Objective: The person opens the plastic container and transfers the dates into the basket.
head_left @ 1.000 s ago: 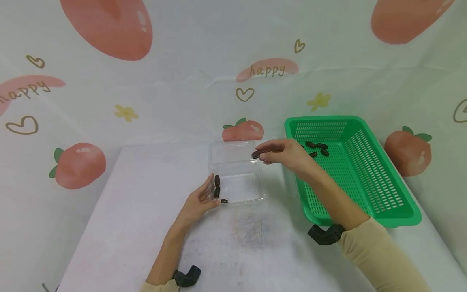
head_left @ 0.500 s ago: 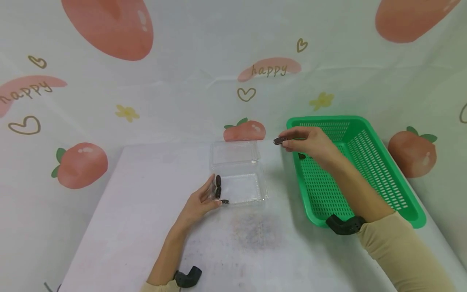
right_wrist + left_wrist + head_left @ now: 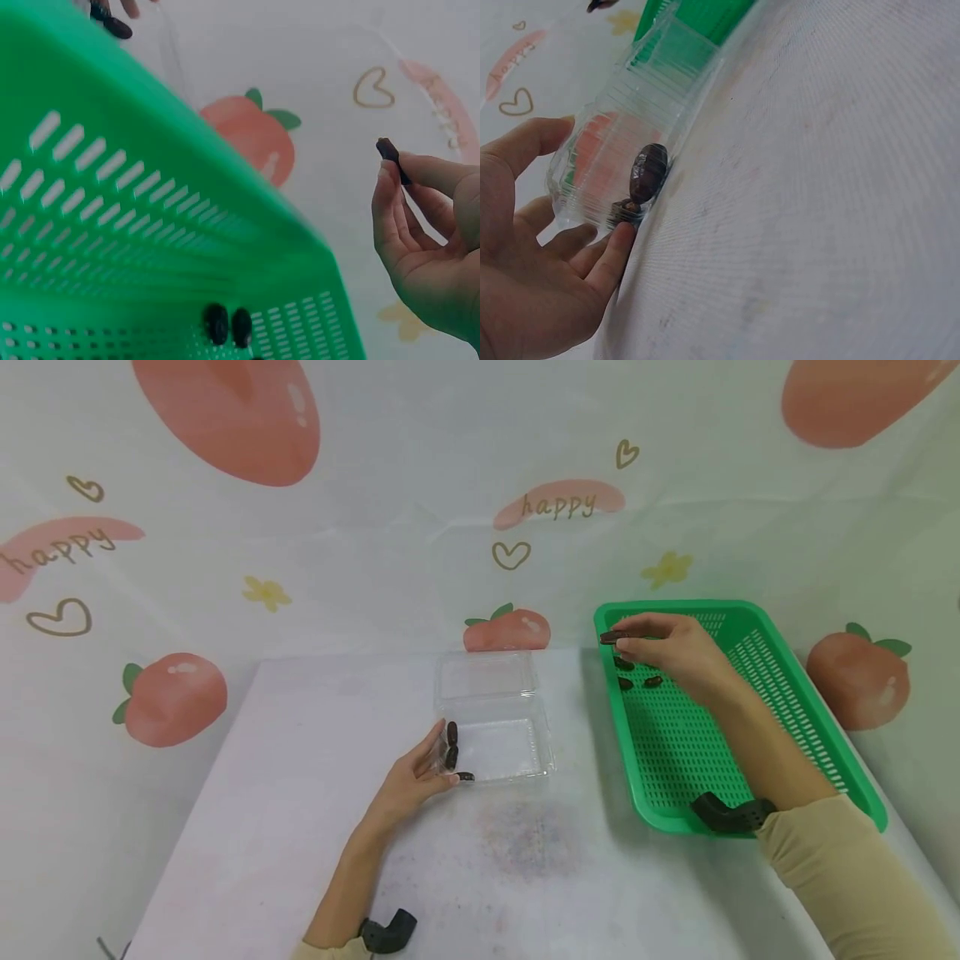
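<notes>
My right hand [image 3: 678, 652] pinches a dark brown date [image 3: 612, 637] between thumb and fingertips, above the far left corner of a green plastic basket [image 3: 637, 793]. Several more dates lie on the basket's floor, among them one date [image 3: 653, 682] beside the hand; my hand may hide others. An open clear plastic clamshell box [image 3: 543, 735] stands on the table with its lid [image 3: 486, 675] laid back. My left hand [image 3: 408, 781] holds the box by its left side. Inside that side, two dates [image 3: 452, 745] line up end to end, and another date [image 3: 467, 777] lies by my left thumb.
A white-covered table [image 3: 322, 727] carries both containers, the basket to the right of the box. Behind the table hangs a pale cloth [image 3: 375, 568] printed with fruit, hearts and writing. A dark strap device [image 3: 388, 932] sits on each wrist.
My right hand, with the date pinched in it, has moved right from above the box's lid to the basket's far left corner. My left hand stays on the box.
</notes>
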Motion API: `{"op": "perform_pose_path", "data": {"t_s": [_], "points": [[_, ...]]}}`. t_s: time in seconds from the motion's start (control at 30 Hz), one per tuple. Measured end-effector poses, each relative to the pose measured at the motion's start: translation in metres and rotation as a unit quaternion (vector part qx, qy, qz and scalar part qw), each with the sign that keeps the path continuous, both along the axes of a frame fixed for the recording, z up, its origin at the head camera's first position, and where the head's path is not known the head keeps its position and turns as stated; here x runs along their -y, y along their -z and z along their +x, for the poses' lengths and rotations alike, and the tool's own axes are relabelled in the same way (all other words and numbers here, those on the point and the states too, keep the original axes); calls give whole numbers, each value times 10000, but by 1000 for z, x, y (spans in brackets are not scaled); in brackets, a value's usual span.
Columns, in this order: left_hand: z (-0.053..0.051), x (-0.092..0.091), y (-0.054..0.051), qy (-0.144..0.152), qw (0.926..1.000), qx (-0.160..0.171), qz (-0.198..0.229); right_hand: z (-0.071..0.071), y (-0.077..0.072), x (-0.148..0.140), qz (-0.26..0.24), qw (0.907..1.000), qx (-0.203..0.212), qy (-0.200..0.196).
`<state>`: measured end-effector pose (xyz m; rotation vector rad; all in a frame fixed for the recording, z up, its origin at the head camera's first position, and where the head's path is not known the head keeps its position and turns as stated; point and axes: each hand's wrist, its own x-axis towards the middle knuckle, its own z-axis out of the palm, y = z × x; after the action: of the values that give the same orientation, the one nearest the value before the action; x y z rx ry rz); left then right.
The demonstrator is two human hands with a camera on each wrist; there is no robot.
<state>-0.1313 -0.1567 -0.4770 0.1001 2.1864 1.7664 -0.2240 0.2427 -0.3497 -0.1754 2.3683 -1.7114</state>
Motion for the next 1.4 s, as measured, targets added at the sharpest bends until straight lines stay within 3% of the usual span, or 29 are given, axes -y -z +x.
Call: {"op": "perform_pose_path", "data": {"t_s": [0.23,0.57,0.87,1.13,1.4], "points": [[-1,0,1,-13,10000,4,-30,-6,10,-18,-493,9988,17,-28],[-1,1,2,23,10000,53,47,-14,29,-38,-799,9954,451,264],[-1,1,5,26,10000,-12,31,-14,41,-51,-488,9974,533,57],[0,1,5,21,10000,-36,57,-20,56,-67,790,9941,507,-541],[1,1,4,-19,10000,5,40,-22,70,-73,677,9931,725,-625]]}}
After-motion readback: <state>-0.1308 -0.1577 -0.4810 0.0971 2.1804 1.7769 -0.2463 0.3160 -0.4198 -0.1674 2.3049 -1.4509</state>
